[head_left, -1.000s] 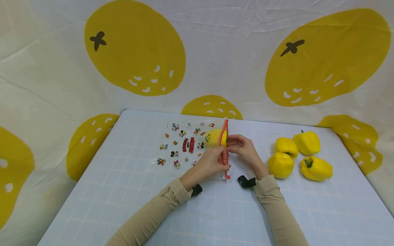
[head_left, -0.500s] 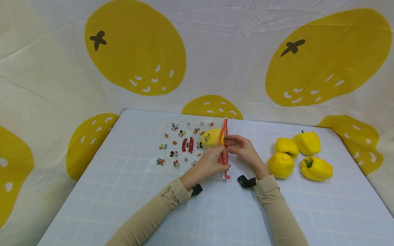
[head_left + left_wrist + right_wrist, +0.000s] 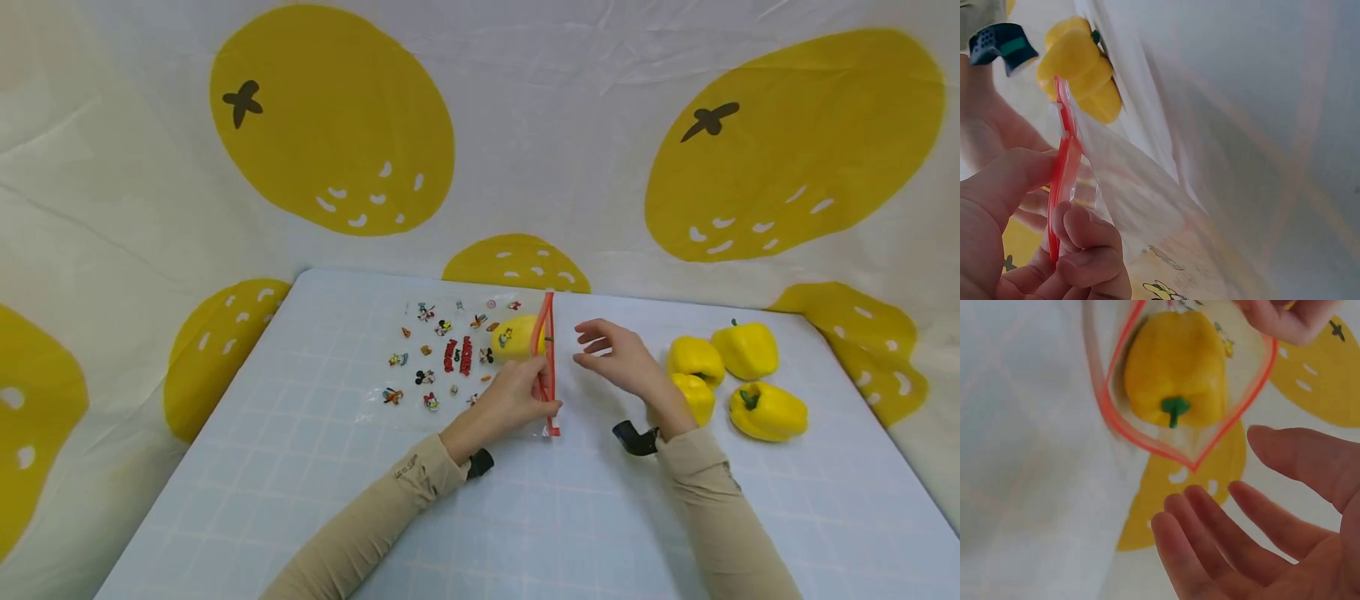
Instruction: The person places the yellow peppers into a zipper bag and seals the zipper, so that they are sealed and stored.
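On the pale checked surface (image 3: 225, 492), the clear printed bag (image 3: 442, 379) lies where it was, but the person's right grip (image 3: 626, 362) has just backed away from its mouth and hangs between the bag and four loose yellow peppers (image 3: 697, 358), thumb and fingers spread and holding nothing. To me that means the bagged pepper (image 3: 1175, 365) has been let go, and its part of the packing looks done, with four outside. The left grip (image 3: 513, 392) has hardly budged: it pinches the bag's red closure edge (image 3: 1067, 156), and the mouth gapes. The bagged pepper lies on its side just within that opening, plump, glossy and bright yellow, with rounded lobes; through the film it looks paler. Its short green stem (image 3: 1174, 407) points out toward the mouth.
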Tool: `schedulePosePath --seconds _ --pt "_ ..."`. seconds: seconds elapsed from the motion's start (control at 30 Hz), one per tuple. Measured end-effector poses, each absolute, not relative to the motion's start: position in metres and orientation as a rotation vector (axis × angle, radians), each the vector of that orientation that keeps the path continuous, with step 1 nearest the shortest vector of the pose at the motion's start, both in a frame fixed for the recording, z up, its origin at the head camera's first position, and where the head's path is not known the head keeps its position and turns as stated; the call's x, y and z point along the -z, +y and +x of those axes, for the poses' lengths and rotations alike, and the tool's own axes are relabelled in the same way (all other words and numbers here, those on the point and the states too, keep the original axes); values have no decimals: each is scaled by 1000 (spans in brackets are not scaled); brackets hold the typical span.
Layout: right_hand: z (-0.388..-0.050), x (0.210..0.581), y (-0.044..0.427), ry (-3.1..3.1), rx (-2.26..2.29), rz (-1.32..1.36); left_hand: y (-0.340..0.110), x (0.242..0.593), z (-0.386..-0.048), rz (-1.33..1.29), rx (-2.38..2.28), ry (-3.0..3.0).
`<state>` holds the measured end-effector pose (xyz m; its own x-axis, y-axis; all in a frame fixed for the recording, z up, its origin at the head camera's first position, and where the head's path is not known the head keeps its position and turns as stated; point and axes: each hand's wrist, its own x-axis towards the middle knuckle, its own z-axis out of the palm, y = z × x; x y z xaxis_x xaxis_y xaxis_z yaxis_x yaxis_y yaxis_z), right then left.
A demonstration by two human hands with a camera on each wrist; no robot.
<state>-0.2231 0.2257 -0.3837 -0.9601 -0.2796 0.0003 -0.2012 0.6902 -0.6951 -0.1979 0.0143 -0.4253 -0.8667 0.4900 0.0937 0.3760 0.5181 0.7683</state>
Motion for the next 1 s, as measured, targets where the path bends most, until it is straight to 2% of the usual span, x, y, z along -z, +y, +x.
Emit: schedulePosePath --seconds 0.27,0.57,0.77,1.0 --pt "-176 351 286 3049 957 -201 15 428 -198 768 -1275 2633" --pt "-131 389 342 3020 988 274 15 427 -198 757 -1291 2619" --pt "-126 415 347 2711 1113 271 13 425 -197 748 -1288 2627" --pt "-133 422 335 2610 1178 369 13 426 -197 741 -1275 2625"
